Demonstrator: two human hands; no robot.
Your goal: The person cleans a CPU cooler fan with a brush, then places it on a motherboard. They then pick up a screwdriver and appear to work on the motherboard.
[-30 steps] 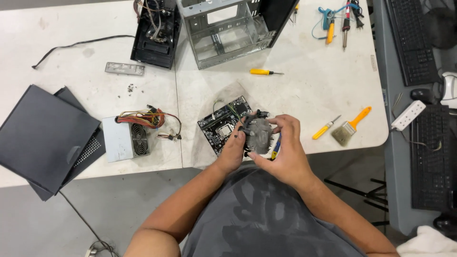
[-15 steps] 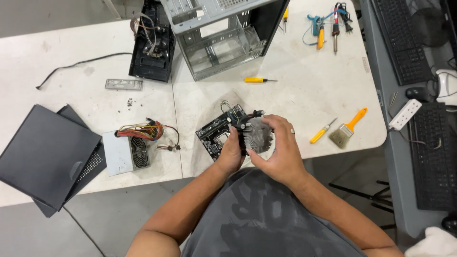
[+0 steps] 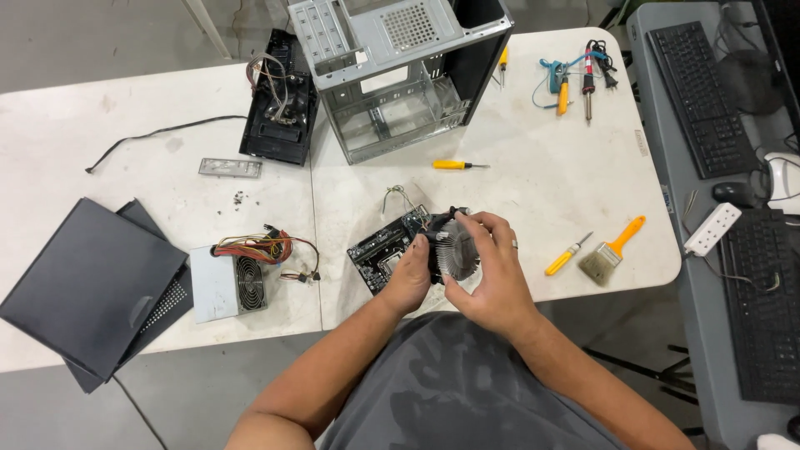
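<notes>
Right hand (image 3: 492, 275): we are cupping the round finned cooler (image 3: 457, 248) from its right side, fingers (image 3: 492, 225) curled over the rim and pinching it.
Left hand (image 3: 410, 273): we are bracing the cooler's left edge, fingers pressed together against the dark fan side; the fingertips themselves are hidden.
Cooler, position: we are holding it tilted, just above the near edge of the white surface (image 3: 542, 183), touching or just over the motherboard (image 3: 387, 246); we cannot tell which.
Cooler, handling: we are judging it stiff and fairly heavy for its size, a metal fin block. The thin fins look easy to bend and sharp at the edges, so we are taking it by the outer rim and the plastic frame, not by the fin faces.
Motherboard: we are treating it as fragile, flat and stiff; the edges look like the place to hold.
Power supply (image 3: 227, 283): we are seeing it left of the board, with its bundle of coloured wires.
Dark side panels (image 3: 83, 287): we are seeing them stacked at the far left.
Brush (image 3: 610, 250) and small yellow screwdriver (image 3: 568, 254): we are seeing them lying to the right, well apart from the hands.
Yellow-handled screwdriver (image 3: 458, 165): we are seeing it farther back.
Empty computer case (image 3: 400, 71): we are seeing it open, at the far edge.
</notes>
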